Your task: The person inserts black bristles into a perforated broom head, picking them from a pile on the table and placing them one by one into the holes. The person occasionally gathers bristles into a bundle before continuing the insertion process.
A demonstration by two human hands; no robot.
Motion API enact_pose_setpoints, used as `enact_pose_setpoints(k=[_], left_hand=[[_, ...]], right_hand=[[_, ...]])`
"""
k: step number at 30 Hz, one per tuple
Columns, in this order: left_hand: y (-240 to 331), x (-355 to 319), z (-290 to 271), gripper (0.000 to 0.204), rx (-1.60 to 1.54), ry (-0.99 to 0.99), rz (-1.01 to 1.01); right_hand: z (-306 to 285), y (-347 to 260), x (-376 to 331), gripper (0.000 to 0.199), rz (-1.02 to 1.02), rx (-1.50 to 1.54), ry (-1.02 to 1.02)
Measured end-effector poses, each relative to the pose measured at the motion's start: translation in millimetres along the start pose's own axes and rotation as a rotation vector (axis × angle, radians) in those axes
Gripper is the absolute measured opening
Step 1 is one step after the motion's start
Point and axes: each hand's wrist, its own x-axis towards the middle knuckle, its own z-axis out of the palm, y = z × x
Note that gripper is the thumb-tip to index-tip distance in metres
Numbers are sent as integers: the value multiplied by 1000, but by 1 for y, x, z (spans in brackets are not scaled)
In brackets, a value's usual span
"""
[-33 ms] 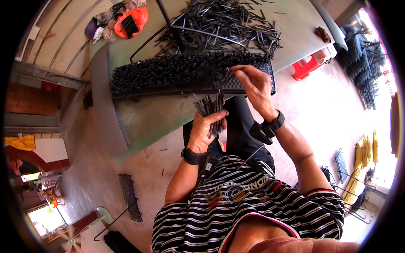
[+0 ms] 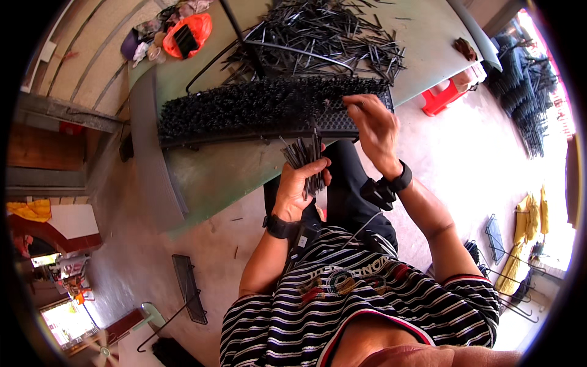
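A bundle of thin dark strips (image 2: 301, 158) stands upright in my left hand (image 2: 296, 187), the fingers wrapped round its lower part just in front of the table edge. Beyond it lies a long black perforated panel (image 2: 343, 122), mostly covered by a dense layer of short black tufts (image 2: 232, 109). Bare holes show at the panel's right end. My right hand (image 2: 374, 125) hovers over that end with thumb and fingers drawn together. Whatever the fingertips hold, if anything, is too small to tell.
Behind the panel a pile of loose black strips (image 2: 318, 37) covers the green table (image 2: 214, 183). A thin black metal frame (image 2: 299, 50) rises there. An orange bag (image 2: 199, 30) with a dark phone-like object lies far left. A red stool (image 2: 441, 101) stands right of the table.
My right hand has drawn back slightly to the right, its fingertips away from the tufts. My left hand keeps its grip on the bundle almost unmoved. The view has shifted a little.
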Motion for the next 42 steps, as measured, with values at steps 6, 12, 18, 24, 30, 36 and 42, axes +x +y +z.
enact_pose_setpoints(k=[6, 12, 18, 24, 30, 36, 42], left_hand=[[-15, 29, 19, 29, -134, 21, -2], [-24, 39, 24, 18, -8, 213, 94], [-24, 32, 34, 17, 163, 99, 93], [-21, 37, 47, 17, 194, 147, 119], [-28, 39, 42, 14, 201, 235, 96], [-29, 38, 46, 17, 188, 247, 102], [-29, 39, 43, 24, 173, 226, 108]], right_hand=[[-24, 28, -36, 44, -761, -294, -324], [-30, 38, -43, 46, -504, -139, -374], [-28, 47, -14, 24, 635, 334, -501], [-30, 54, -8, 16, 595, 442, -229], [-30, 52, 24, 17, 93, 80, 104], [-21, 76, 36, 16, -74, -62, -13], [-17, 87, 39, 13, -131, -210, -104]])
